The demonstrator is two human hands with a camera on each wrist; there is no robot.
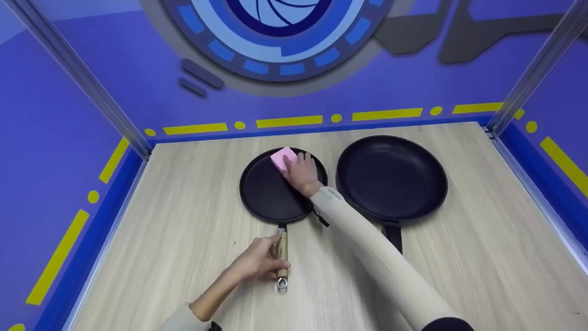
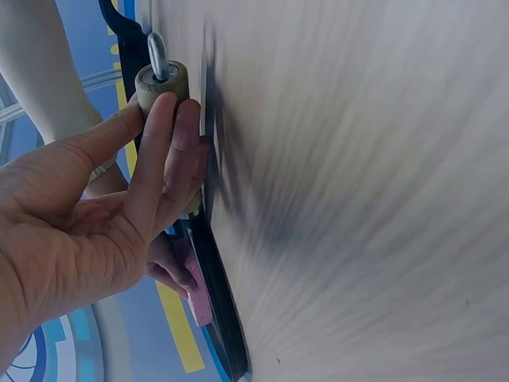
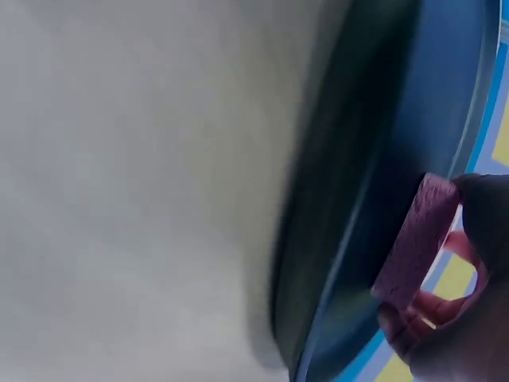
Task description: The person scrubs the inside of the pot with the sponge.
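A small flat black pan (image 1: 271, 193) lies on the wooden table (image 1: 183, 230), its wooden handle (image 1: 282, 250) with a metal ring (image 1: 282, 283) pointing toward me. My left hand (image 1: 271, 253) grips that handle; in the left wrist view the fingers (image 2: 163, 151) lie along the handle (image 2: 163, 79) with the thumb on its other side. My right hand (image 1: 296, 164) presses a pink sponge (image 1: 281, 158) onto the far part of the pan's surface. The right wrist view shows the sponge (image 3: 413, 243) held between the fingertips (image 3: 421, 322) against the dark pan (image 3: 358, 199).
A larger, deeper black frying pan (image 1: 392, 177) with a black handle (image 1: 394, 234) sits just right of the small one, under my right sleeve (image 1: 376, 262). Purple walls and metal corner posts (image 1: 82, 78) enclose the table on three sides.
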